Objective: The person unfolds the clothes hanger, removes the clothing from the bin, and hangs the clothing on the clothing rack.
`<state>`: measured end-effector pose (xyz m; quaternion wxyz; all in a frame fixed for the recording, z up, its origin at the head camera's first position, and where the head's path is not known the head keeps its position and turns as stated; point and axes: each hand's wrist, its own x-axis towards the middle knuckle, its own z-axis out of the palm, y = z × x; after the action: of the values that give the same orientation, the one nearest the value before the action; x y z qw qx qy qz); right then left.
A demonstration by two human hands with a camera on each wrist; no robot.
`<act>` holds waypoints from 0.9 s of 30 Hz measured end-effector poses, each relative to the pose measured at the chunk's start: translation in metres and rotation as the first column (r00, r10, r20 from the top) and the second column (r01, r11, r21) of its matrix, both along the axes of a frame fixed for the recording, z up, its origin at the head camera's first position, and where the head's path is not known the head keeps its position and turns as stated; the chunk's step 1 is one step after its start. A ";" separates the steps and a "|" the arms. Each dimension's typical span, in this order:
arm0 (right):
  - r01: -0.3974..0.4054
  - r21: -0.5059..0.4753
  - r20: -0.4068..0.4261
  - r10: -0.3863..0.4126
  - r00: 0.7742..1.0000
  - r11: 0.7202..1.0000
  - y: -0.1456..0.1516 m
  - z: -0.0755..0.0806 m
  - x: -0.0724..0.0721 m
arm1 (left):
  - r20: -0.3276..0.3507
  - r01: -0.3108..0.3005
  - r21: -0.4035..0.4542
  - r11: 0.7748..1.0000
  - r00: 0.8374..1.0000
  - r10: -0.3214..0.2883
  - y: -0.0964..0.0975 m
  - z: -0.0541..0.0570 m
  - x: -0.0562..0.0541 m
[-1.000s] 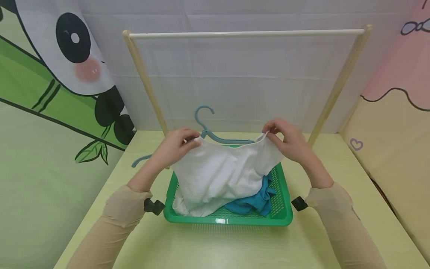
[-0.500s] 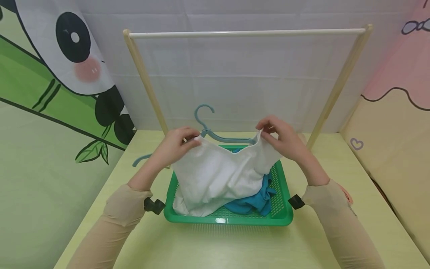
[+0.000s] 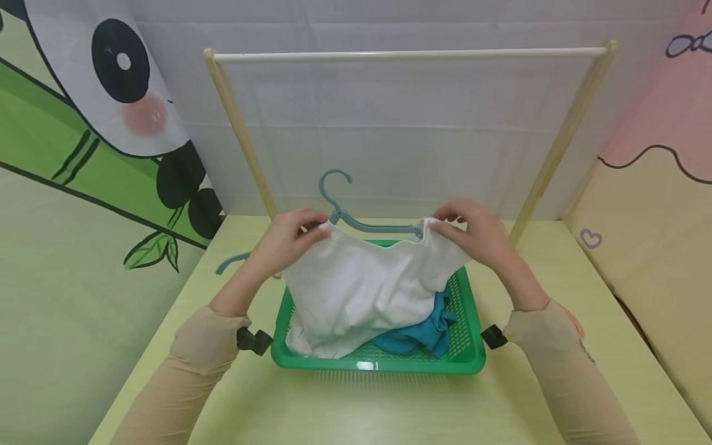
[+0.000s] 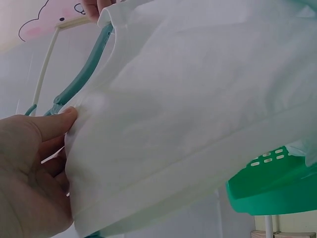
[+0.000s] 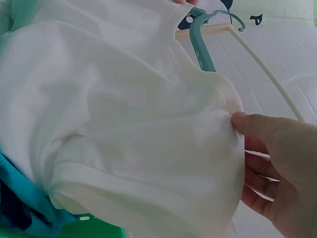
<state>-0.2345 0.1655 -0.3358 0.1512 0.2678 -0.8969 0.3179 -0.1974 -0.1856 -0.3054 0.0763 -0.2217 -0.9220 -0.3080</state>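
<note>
White shirt (image 3: 367, 284), pinched by left hand (image 3: 293, 238) and right hand (image 3: 474, 233); hanger (image 3: 377, 228), far side, partly hidden, seemingly inside; even tension advised.

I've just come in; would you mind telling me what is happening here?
A person's left hand and right hand pinch a white T-shirt near its neckline, while its lower part lies in a green basket, partly over a blue cloth. A teal hanger shows at the neckline, hook outside, one end tucked in near the right hand. Neither hangs on the white rail.
</note>
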 end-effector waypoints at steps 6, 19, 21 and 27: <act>0.017 0.028 0.015 -0.018 1.000 0.999 0.005 0.002 0.000 | -0.009 0.001 -0.009 1.000 1.000 -0.001 0.000 -0.001 -0.001; -0.010 -0.035 -0.094 0.007 0.996 0.999 0.004 0.009 0.002 | 0.005 0.033 -0.045 0.998 0.999 -0.033 0.003 -0.002 0.000; -0.012 -0.024 -0.103 0.009 0.995 1.000 -0.001 0.010 0.002 | 0.002 0.039 -0.049 0.998 0.999 -0.039 0.004 -0.002 0.000; -0.060 -0.030 -0.104 0.056 0.993 0.998 -0.020 0.013 0.002 | 0.010 0.032 -0.045 0.998 0.999 -0.031 0.007 -0.002 0.001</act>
<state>-0.2325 0.1453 -0.3223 0.1925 0.3072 -0.8744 0.3225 -0.1966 -0.1785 -0.3075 0.0621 -0.2365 -0.9255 -0.2894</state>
